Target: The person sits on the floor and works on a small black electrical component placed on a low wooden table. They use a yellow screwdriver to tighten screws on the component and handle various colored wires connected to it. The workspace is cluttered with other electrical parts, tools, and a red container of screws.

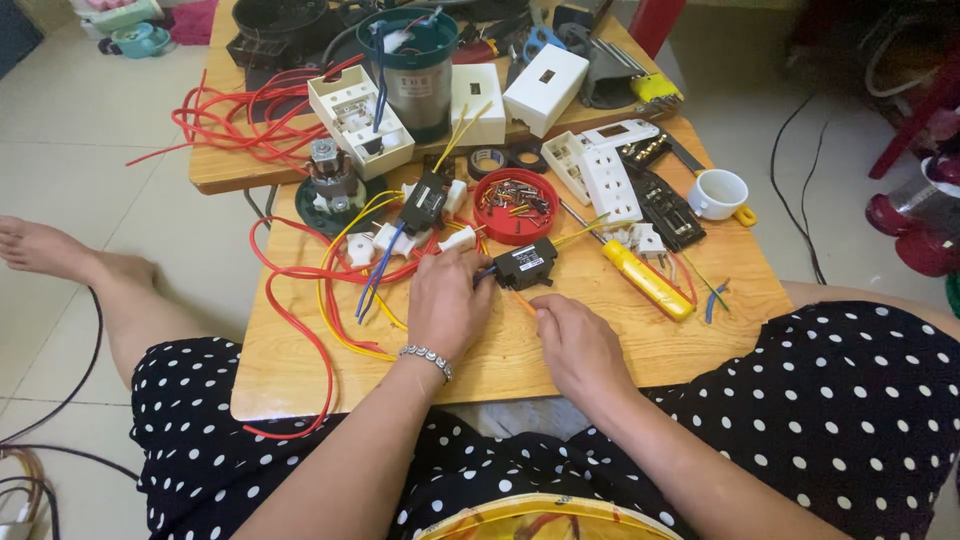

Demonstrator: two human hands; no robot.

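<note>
I see pale beige floor tiles (120,140), daylit, soft shadows. Low wooden table (500,375) at centre, light grain, rounded corners; 2nd wooden table (215,165) butts its far edge. Black cables (795,190) trail over floor off the near table's right edge; more cables (40,440) by bottom-left. Red furniture leg (655,22) beyond far table. Red & clear plastic items (915,225) at far right. Teal toy-like object (140,40) top-left on floor.
</note>
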